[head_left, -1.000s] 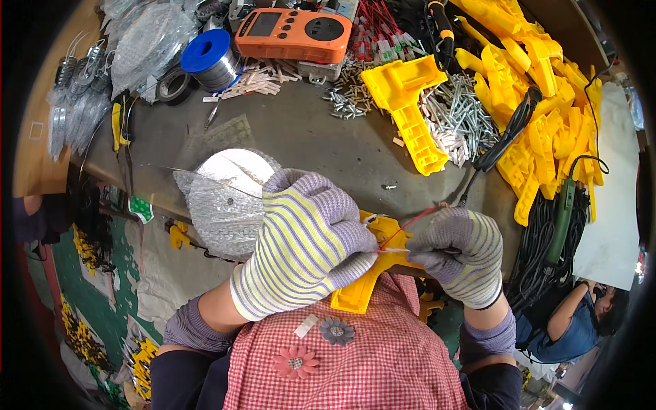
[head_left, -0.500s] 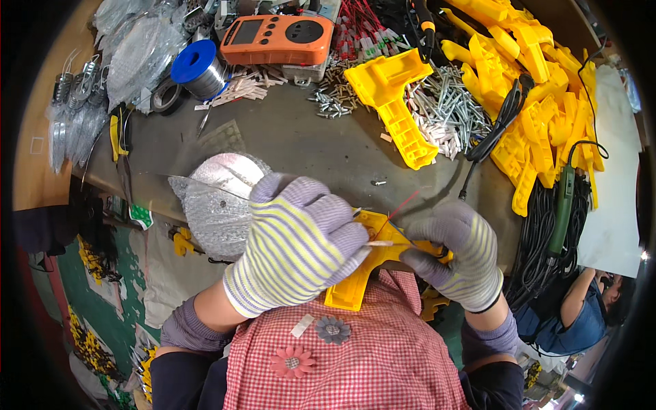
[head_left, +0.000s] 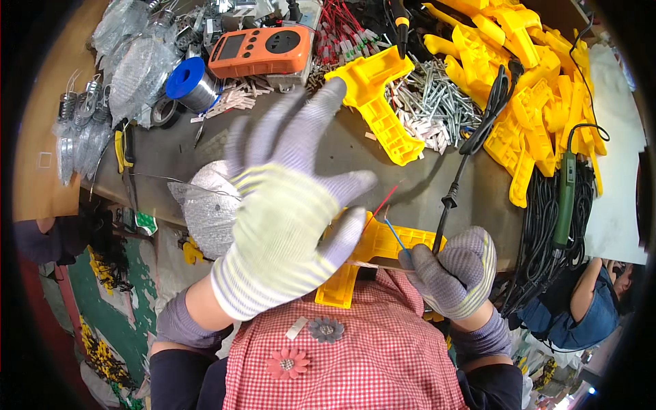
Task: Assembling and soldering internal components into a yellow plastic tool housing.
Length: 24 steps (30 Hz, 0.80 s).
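Note:
My left hand, in a striped knit glove, is raised over the table's near edge with its fingers spread. My right hand, gloved the same way, is closed around the end of a black power cord. A blue wire runs up from its fingertips, and a red wire stands beside it. Beneath the hands lies a yellow plastic tool-housing half, partly covered by my left thumb. A thin pale strip crosses the housing near my right thumb.
Another yellow housing half lies beside a heap of screws. Yellow housings pile up at the right, near a green soldering iron. An orange multimeter, solder spool and bubble-wrapped disc are at the left.
My left hand has let go of the pale strip, opened and lifted away up and left. My right hand has shifted slightly down; the cord and blue wire show more clearly.

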Each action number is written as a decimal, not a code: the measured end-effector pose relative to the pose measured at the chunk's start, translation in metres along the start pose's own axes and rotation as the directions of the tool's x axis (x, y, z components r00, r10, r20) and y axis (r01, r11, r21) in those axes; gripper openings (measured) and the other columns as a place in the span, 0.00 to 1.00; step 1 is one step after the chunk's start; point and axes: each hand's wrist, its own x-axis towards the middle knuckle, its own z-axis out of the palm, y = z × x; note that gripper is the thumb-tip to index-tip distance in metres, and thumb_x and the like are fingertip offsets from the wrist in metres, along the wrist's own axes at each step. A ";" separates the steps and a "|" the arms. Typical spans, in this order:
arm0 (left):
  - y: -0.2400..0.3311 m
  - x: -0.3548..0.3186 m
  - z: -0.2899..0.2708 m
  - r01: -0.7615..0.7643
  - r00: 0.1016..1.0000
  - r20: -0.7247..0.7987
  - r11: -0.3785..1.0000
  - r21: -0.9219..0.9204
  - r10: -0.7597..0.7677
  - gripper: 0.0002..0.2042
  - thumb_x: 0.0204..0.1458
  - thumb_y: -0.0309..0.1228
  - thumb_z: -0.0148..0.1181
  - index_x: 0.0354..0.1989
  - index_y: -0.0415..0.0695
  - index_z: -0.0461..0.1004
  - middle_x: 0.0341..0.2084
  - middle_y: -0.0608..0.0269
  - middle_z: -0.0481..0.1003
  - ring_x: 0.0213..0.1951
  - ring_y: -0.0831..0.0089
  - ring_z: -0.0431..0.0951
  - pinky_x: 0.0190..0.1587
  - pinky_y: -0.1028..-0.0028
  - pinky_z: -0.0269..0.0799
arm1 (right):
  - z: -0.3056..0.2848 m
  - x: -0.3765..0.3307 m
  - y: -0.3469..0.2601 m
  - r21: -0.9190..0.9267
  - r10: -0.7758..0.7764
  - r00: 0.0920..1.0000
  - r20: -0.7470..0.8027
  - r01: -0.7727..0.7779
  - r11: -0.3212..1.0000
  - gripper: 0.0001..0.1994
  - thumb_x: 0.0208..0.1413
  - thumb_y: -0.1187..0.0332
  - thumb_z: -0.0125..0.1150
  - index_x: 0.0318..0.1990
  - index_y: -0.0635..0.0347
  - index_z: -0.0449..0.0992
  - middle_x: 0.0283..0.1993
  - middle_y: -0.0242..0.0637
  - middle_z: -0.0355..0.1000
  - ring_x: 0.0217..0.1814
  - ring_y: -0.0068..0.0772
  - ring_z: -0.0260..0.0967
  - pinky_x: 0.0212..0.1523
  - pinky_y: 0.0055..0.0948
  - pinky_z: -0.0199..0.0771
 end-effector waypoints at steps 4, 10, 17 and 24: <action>-0.008 0.008 0.029 0.062 0.984 0.176 0.938 -0.340 -0.001 0.10 0.44 0.34 0.66 0.34 0.47 0.85 0.67 0.42 0.59 0.65 0.45 0.63 0.67 0.53 0.54 | 0.018 -0.001 0.003 -0.069 0.147 0.989 -0.011 -0.148 0.987 0.15 0.34 0.68 0.75 0.34 0.54 0.80 0.25 0.28 0.63 0.23 0.32 0.63 0.21 0.34 0.60; -0.013 0.013 0.033 0.286 0.931 0.361 0.718 -0.634 -0.052 0.08 0.45 0.26 0.68 0.34 0.40 0.83 0.66 0.47 0.62 0.52 0.66 0.77 0.53 0.71 0.73 | 0.025 0.007 0.006 -0.021 0.193 0.981 -0.017 -0.193 0.981 0.13 0.37 0.65 0.73 0.33 0.53 0.78 0.26 0.29 0.67 0.25 0.36 0.66 0.22 0.37 0.63; -0.011 0.012 0.034 0.277 0.946 0.314 0.708 -0.650 -0.082 0.08 0.47 0.26 0.67 0.35 0.39 0.84 0.64 0.49 0.64 0.46 0.69 0.80 0.50 0.72 0.75 | 0.023 0.013 0.007 -0.066 0.205 0.977 0.059 -0.201 0.977 0.11 0.38 0.65 0.70 0.31 0.53 0.76 0.26 0.29 0.67 0.25 0.35 0.66 0.22 0.36 0.62; -0.012 0.013 0.033 0.222 0.958 0.282 0.763 -0.607 -0.055 0.08 0.45 0.29 0.68 0.34 0.41 0.84 0.63 0.51 0.67 0.54 0.64 0.76 0.55 0.67 0.71 | 0.015 0.015 0.013 0.032 0.139 0.980 0.139 -0.145 0.989 0.16 0.36 0.59 0.74 0.31 0.52 0.76 0.26 0.29 0.67 0.25 0.35 0.67 0.25 0.36 0.64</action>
